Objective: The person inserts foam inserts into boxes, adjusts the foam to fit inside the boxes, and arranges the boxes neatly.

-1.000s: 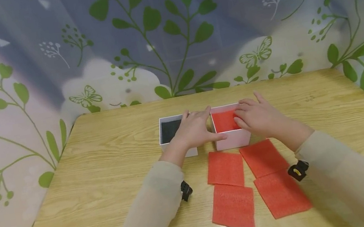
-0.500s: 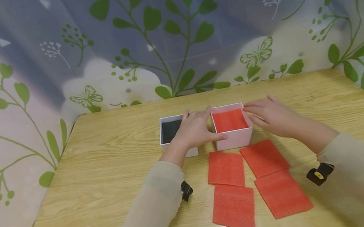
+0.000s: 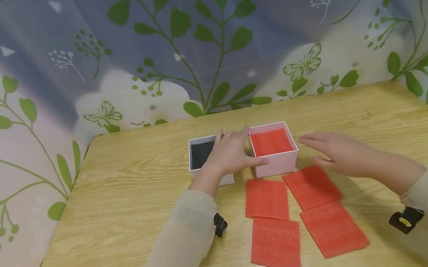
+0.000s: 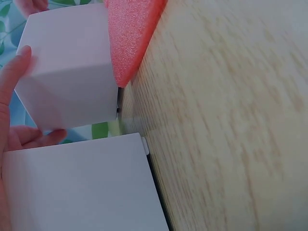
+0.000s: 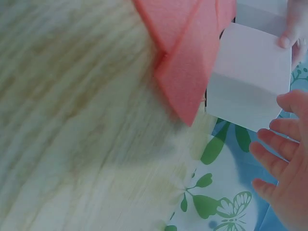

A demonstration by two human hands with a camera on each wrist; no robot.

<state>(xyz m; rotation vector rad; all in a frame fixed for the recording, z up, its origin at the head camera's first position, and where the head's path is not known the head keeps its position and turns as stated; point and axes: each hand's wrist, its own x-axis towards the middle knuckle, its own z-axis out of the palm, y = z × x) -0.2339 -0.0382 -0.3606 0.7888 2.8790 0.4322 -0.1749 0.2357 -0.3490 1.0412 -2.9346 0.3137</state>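
Steady the pink box (image 3: pixel 279 165), standing upright on the counter (image 3: pixel 146 209), with the left hand (image 3: pixel 231 153): gripped from the left side, with the thumb on the front face and a finger near the back left corner. Squeeze only lightly, to spare the probably thin walls. Mind the white box (image 4: pixel 79 187), just to the left across a narrow gap and partly under the same hand; avoid dropping the wrist onto it or disturbing the dark sheet (image 3: pixel 202 154) inside. Note the right hand (image 3: pixel 345 154), holding nothing, just beside the pink box on the right and seemingly not touching, with fingers (image 5: pixel 270 161) spread apart. Better to enter from above than across the right wall, so as not to shove the pink box leftward. For levelling the red sheet (image 3: pixel 271 142) inside, lying below the rim, press evenly with flat fingertips rather than poking at one corner. Treat the four red squares (image 3: pixel 265 199), in front of the pink box in two rows of two, as soft and light; lift one at a time by a free edge, checking for a neighbour clinging along the touching sides.
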